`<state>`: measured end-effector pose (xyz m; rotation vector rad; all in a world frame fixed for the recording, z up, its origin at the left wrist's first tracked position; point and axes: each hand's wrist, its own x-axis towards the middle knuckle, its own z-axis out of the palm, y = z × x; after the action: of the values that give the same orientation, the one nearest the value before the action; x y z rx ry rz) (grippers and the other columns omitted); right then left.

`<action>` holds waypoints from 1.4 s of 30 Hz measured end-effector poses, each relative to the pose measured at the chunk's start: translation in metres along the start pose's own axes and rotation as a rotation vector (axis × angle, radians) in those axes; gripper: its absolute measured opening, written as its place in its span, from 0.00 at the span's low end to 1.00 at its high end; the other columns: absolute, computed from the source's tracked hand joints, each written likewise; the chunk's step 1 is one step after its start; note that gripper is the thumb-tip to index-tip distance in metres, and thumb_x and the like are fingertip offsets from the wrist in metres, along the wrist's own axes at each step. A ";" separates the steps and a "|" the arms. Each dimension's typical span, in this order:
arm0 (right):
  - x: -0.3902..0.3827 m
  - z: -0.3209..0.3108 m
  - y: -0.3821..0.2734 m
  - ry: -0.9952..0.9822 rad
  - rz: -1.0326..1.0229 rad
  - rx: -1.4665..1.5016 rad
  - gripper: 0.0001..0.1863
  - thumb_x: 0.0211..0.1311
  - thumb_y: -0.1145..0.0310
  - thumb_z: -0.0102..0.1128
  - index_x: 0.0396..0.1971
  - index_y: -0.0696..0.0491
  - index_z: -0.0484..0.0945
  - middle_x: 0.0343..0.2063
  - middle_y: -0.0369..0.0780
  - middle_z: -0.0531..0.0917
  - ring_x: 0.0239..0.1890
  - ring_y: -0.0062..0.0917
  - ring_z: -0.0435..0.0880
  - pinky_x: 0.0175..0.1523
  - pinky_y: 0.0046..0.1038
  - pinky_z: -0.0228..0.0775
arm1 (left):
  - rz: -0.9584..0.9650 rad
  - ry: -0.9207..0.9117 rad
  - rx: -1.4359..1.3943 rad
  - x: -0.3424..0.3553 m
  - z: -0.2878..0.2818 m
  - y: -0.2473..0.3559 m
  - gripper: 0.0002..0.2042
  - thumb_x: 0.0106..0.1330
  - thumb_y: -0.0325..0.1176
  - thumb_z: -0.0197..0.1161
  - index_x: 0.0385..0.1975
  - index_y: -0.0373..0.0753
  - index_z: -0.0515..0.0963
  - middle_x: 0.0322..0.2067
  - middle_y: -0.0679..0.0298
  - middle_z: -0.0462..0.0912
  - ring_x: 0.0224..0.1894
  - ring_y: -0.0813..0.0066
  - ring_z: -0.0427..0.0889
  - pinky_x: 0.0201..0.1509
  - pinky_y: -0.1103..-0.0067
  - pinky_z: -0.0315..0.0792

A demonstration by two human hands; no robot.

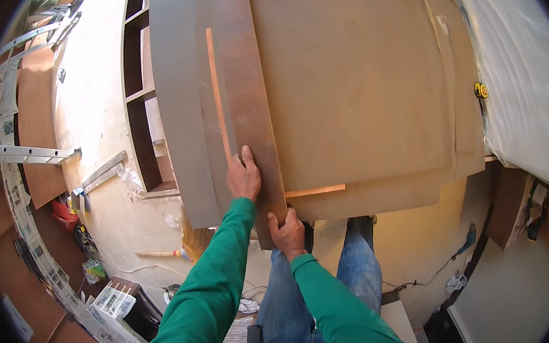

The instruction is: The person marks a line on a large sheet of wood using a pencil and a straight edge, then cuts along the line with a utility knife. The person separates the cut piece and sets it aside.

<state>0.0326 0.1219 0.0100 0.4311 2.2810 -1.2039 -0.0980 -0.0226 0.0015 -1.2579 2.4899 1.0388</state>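
A long, narrow brown board [255, 98] lies on top of larger brown sheets. My left hand [244, 177] grips its left edge, thumb on the upper face and the other fingers partly hidden. Close to the board's near end, my right hand [289, 231] holds the right edge, with its thumb on top and fingertips out of sight. To the left of the board runs a thin orange strip [215, 88]. A second, shorter orange strip [315, 191] shows near the front edge of the wide brown sheet [354, 87] to the right.
A dark shelf frame [139, 94] stands left of the sheets. A broom [193, 243] lies on the floor near my legs. The yellow tape measure [481, 90] is at far right, above a power drill [468, 239] with a cord. Ladders [28, 153] and another person's arm [51, 2] are at left.
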 end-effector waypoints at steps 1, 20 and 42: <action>0.000 0.002 -0.001 -0.008 0.010 0.003 0.26 0.68 0.48 0.63 0.43 0.60 0.74 0.36 0.59 0.86 0.40 0.60 0.85 0.46 0.52 0.79 | 0.045 0.053 0.171 -0.002 -0.005 0.001 0.31 0.78 0.61 0.53 0.48 0.31 0.77 0.47 0.40 0.80 0.53 0.42 0.78 0.56 0.55 0.71; 0.076 -0.227 0.009 -0.029 0.037 -0.169 0.22 0.70 0.50 0.60 0.46 0.55 0.82 0.33 0.53 0.87 0.39 0.50 0.88 0.44 0.50 0.80 | 0.139 -0.136 0.638 0.019 0.027 0.060 0.63 0.58 0.55 0.78 0.78 0.22 0.39 0.77 0.33 0.49 0.80 0.41 0.52 0.82 0.56 0.53; 0.408 -0.600 0.049 0.294 -0.373 -0.367 0.17 0.70 0.63 0.61 0.49 0.60 0.80 0.44 0.55 0.84 0.48 0.53 0.84 0.52 0.48 0.77 | 0.360 -0.429 0.929 0.065 0.271 0.433 0.73 0.48 0.48 0.87 0.83 0.53 0.28 0.83 0.49 0.26 0.83 0.36 0.32 0.75 0.30 0.47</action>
<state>-0.4529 0.6635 0.0221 0.0442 2.8579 -0.8916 -0.5097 0.2860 -0.0068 -0.2841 2.3715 0.0751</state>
